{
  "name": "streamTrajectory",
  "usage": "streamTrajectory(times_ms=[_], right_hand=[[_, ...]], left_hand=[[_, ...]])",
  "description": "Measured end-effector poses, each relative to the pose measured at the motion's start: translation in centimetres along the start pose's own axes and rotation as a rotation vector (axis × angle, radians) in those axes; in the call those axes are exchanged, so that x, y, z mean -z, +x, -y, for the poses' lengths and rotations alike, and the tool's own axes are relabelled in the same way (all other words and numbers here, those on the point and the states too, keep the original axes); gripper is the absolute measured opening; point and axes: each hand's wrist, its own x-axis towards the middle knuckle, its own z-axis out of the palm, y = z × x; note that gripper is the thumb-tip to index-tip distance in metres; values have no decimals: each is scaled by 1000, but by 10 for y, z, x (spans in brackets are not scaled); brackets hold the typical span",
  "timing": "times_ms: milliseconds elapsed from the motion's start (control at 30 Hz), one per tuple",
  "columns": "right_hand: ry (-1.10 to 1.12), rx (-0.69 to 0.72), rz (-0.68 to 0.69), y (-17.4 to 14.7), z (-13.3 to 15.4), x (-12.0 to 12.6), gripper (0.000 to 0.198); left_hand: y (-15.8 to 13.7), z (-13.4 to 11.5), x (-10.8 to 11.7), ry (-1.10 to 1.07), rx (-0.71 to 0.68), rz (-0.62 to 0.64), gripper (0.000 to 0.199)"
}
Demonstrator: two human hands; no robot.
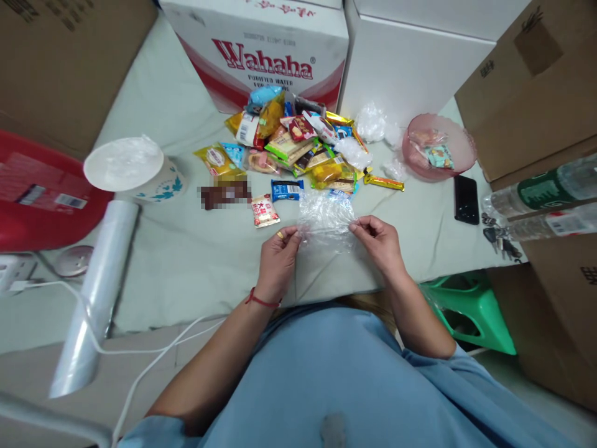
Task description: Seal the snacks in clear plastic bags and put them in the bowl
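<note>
A crinkled clear plastic bag (326,218) is stretched flat between my hands, just above the table's near edge. My left hand (278,258) pinches its left side between thumb and fingers. On the other side, my right hand (379,242) grips the right edge the same way. Right beyond the bag lie a blue wrapped snack (286,190) and a small white and red snack packet (265,211). A heap of wrapped snacks (291,146) in mixed colours spreads behind them.
A pink glass bowl (466,152) holding packets stands right, near a phone (466,199), keys (501,242) and plastic bottles (536,193). Crumpled clear plastic (370,121) lies behind. Left are a paper cup (158,180) and a plastic film roll (100,280). Boxes (261,56) line the back.
</note>
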Motion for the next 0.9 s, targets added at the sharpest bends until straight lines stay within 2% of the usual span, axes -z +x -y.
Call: streamTrajectory(times_ms=[300, 433, 500, 567, 633, 733, 800, 900], right_hand=[[12, -19, -17, -4, 3, 15, 33], [164, -134, 7, -3, 15, 20, 41], [272, -196, 37, -2, 26, 20, 44], [343, -212, 67, -1, 39, 16, 47], [389, -204, 97, 0, 53, 9, 49], [438, -209, 168, -2, 71, -8, 49], [453, -213, 252, -5, 80, -20, 48], [412, -146, 332, -6, 83, -30, 46]], left_hand=[[10, -3, 4, 135, -98, -22, 21], [8, -8, 10, 218, -107, -12, 25], [0, -11, 12, 271, -230, -24, 35], [-11, -13, 14, 328, -452, -12, 49], [-22, -12, 11, 391, -667, 51, 57], [-30, -11, 0, 520, -843, 90, 69], [-28, -15, -9, 528, -819, 67, 69], [-19, -27, -16, 368, -572, 98, 40]])
